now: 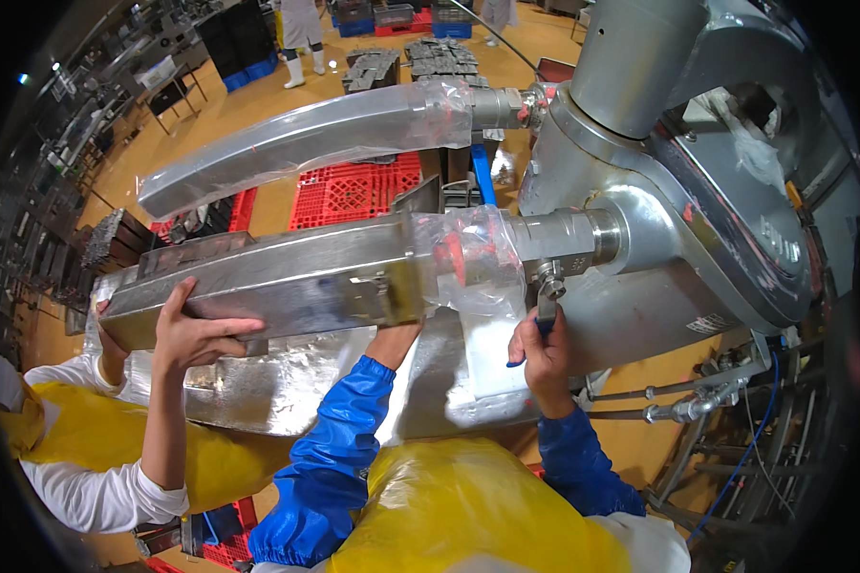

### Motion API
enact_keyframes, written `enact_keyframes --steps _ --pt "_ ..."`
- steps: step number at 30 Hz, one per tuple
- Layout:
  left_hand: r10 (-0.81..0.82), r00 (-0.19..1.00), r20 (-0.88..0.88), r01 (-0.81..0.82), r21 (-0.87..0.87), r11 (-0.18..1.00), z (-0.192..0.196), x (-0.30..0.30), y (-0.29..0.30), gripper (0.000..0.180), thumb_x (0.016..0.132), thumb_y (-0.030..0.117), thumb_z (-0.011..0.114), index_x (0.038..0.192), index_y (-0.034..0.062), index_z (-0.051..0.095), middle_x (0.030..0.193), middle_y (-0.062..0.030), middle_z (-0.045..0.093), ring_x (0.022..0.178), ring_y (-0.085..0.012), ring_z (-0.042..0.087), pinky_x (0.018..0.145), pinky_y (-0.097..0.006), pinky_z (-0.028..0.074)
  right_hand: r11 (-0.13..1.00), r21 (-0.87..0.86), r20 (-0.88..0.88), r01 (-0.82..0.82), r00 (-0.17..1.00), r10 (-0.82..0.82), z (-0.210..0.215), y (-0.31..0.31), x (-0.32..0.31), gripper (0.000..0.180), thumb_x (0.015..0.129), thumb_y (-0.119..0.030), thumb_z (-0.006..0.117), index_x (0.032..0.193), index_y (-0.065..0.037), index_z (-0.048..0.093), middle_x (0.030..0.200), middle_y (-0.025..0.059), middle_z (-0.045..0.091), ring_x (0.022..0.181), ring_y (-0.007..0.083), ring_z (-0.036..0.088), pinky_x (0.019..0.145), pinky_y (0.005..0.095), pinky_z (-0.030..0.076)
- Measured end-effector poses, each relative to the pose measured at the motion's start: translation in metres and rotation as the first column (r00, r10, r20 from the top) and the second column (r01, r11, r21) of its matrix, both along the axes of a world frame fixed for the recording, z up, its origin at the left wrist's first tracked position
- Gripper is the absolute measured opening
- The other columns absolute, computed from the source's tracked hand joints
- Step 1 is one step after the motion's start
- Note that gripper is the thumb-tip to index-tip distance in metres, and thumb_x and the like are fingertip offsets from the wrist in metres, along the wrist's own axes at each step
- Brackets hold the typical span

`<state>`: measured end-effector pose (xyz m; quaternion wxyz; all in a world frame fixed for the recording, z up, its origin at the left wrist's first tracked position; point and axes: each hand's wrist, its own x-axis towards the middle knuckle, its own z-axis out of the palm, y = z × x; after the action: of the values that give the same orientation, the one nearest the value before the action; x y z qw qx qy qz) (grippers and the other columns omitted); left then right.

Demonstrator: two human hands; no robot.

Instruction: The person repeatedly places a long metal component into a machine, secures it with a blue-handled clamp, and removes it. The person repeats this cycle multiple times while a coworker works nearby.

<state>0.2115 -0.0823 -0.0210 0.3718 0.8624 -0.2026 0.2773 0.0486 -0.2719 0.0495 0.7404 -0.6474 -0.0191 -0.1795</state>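
Observation:
A long rectangular stainless-steel mold [287, 296] lies level, its right end meeting a clear plastic sleeve [473, 258] around the machine's outlet pipe [564, 239]. Pink-red material shows through the sleeve. My left hand [395, 346] reaches behind and beneath the mold's right end; its fingers are hidden. Below the pipe, my right hand [542, 358] is closed around the blue-gripped valve lever [546, 320], which points down from the valve. At the mold's left part, a co-worker's hand [196, 334] spreads against its near side, and their other hand [112, 334] is at the far-left end.
Beyond, a second outlet carries a long plastic-wrapped mold [296, 138]. The large grey machine [621, 191] stands at the right. A shiny metal table [258, 387] lies beneath the near mold. Red pallets [354, 189] and stacked metal molds [440, 57] are farther off.

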Motion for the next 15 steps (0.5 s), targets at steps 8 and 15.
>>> enact_keyframes --steps 8,15 --pt "-0.029 0.999 -0.025 0.028 -0.025 0.999 -0.004 -0.021 -0.003 0.029 0.093 0.012 0.067 0.120 0.0017 0.066 0.110 -0.0191 0.068 0.101 -0.0364 0.065 0.088 -0.047 0.051 0.955 0.295 0.071 -0.002 0.997 -0.020 0.002 0.033 0.008 0.012 0.112 -0.020 0.053 0.110 -0.010 0.046 0.075 -0.0001 0.046 0.060 0.0093 0.043 0.057 0.0280 0.043" --pt "-0.016 0.999 -0.041 0.015 -0.028 0.999 -0.002 -0.018 0.012 0.028 0.093 0.014 0.069 0.119 0.0022 0.066 0.108 -0.0183 0.067 0.099 -0.0347 0.064 0.085 -0.046 0.051 0.889 0.458 0.126 -0.022 0.991 -0.040 0.007 0.059 0.013 0.016 0.112 -0.029 0.053 0.113 -0.014 0.048 0.075 0.0004 0.046 0.060 0.0116 0.045 0.056 0.0303 0.044"
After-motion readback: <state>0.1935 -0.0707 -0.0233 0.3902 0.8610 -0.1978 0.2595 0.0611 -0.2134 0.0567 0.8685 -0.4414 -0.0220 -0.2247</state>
